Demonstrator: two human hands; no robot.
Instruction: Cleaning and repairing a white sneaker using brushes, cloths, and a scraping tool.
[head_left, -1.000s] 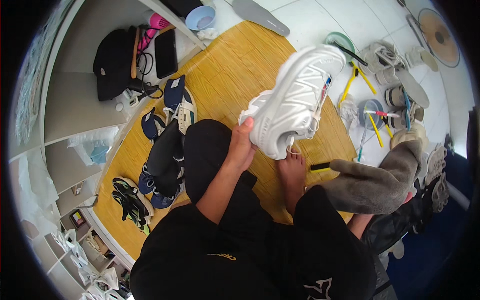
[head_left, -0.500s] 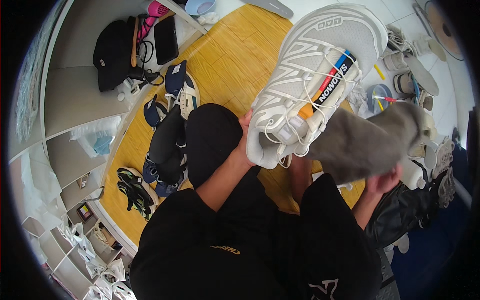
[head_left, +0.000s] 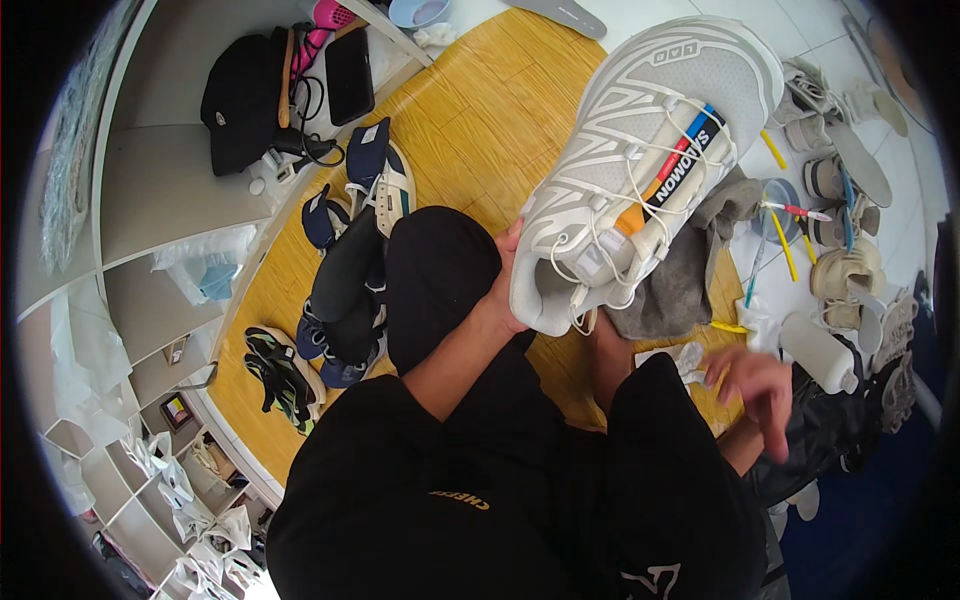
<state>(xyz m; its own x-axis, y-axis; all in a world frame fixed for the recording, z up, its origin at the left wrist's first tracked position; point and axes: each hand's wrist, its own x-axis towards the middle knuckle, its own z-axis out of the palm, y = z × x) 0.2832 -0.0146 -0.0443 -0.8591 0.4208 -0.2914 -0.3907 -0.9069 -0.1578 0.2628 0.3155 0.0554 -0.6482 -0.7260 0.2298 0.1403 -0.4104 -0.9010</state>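
Note:
My left hand [head_left: 505, 280] grips the heel end of a pale grey and white sneaker [head_left: 610, 170], its toe pointing up and to the right. White laces cross over its tongue, which carries a blue, red, orange and black label. My left fingers are partly hidden behind the shoe. My right hand [head_left: 755, 390] hangs in the air at lower right, fingers apart and bent, with nothing in it. Between shoe and right hand a grey cloth [head_left: 675, 290] lies crumpled, partly covered by the shoe. A white bottle [head_left: 818, 352] is just right of my right hand.
Several shoes stand at right around a cup holding brushes [head_left: 778, 195]. A black bag [head_left: 815, 425] lies below the bottle. To the left are dark sneakers [head_left: 285, 375] and white-and-navy shoes [head_left: 397, 190] on the wood-look floor [head_left: 490, 110], beside shelves [head_left: 165, 190] with a cap [head_left: 240, 105] and phone [head_left: 349, 78].
My right hand has let go of the grey cloth, which has dropped down behind the shoe. The sneaker stays in my left hand, little moved.

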